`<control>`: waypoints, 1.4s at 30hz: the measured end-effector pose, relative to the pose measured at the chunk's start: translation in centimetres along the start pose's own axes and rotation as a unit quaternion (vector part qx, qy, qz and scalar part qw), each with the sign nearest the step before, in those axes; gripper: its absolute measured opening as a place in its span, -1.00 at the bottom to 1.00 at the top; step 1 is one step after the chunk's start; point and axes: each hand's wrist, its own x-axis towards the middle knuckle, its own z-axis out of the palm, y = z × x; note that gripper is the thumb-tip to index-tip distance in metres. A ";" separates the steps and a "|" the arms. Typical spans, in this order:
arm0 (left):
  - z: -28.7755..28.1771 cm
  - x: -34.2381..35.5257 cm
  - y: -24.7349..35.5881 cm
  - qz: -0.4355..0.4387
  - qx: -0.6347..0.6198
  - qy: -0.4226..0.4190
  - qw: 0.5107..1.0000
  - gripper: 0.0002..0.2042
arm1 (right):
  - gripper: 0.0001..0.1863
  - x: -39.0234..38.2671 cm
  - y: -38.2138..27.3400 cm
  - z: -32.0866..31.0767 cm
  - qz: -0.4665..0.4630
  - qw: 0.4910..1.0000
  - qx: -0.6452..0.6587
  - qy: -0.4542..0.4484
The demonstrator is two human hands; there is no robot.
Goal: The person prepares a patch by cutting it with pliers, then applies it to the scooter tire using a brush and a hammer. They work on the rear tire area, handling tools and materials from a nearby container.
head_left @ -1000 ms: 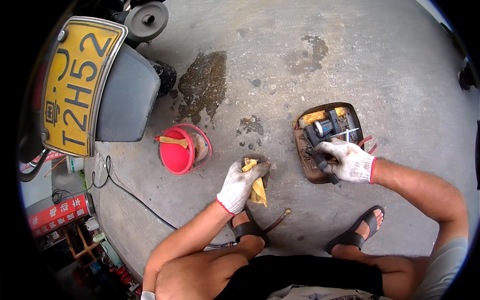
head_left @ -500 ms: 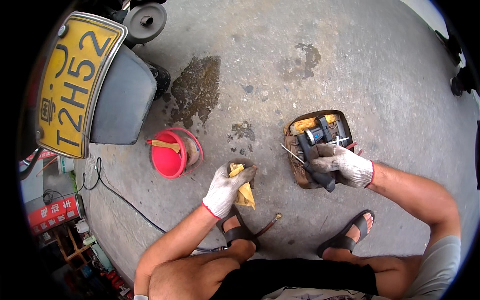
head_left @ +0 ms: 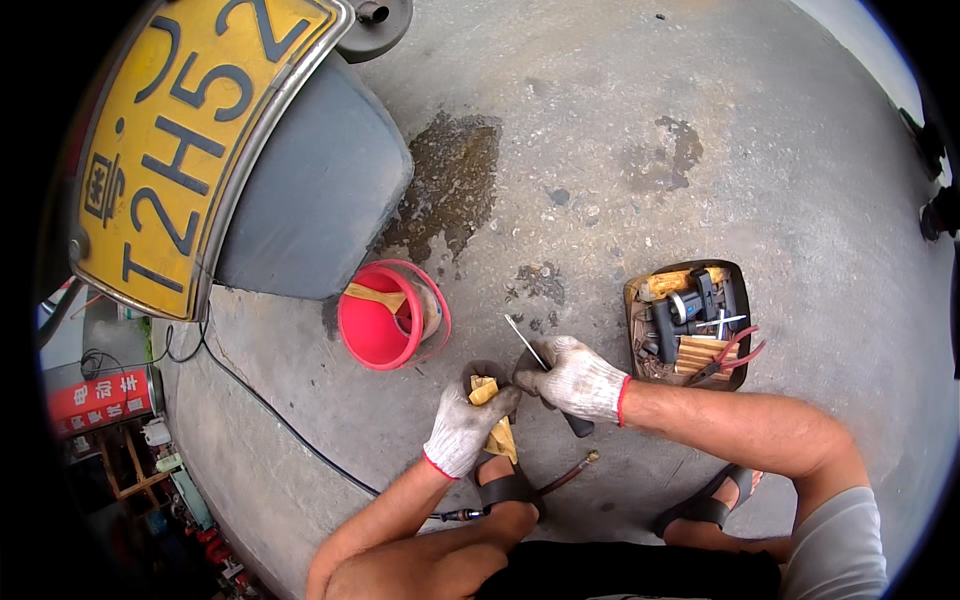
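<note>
In clamped R hand (head_left: 580, 380): screwdriver (head_left: 578, 425); in clamped L hand (head_left: 460, 425) beside it: yel. material (head_left: 501, 440).

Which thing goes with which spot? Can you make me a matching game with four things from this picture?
Things:
1. Bucket
2. Screwdriver
3. Pliers
4. Crumpled yellow scrap

Places and colours:
A. Held in the gloved right hand
B. On the tool tray, red handles poking past its rim
C. Held in the gloved left hand
D. Pinkish red, to the left of both hands

Right pairs: 1-D, 2-A, 3-B, 4-C
</note>
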 end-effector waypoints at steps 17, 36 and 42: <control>-1.8 -0.7 -4.1 -0.036 0.027 0.062 0.997 -0.81 | -0.74 3.0 5.1 5.8 -0.143 0.983 0.065 0.092; -0.8 -1.3 -2.8 -0.023 -0.126 0.098 0.987 -0.81 | -0.83 -0.5 5.8 6.9 -0.174 0.983 -0.048 0.044; -0.9 -1.4 -3.0 -0.015 -0.091 0.087 0.992 -0.77 | -0.84 -1.0 5.3 6.7 -0.149 0.988 -0.033 0.014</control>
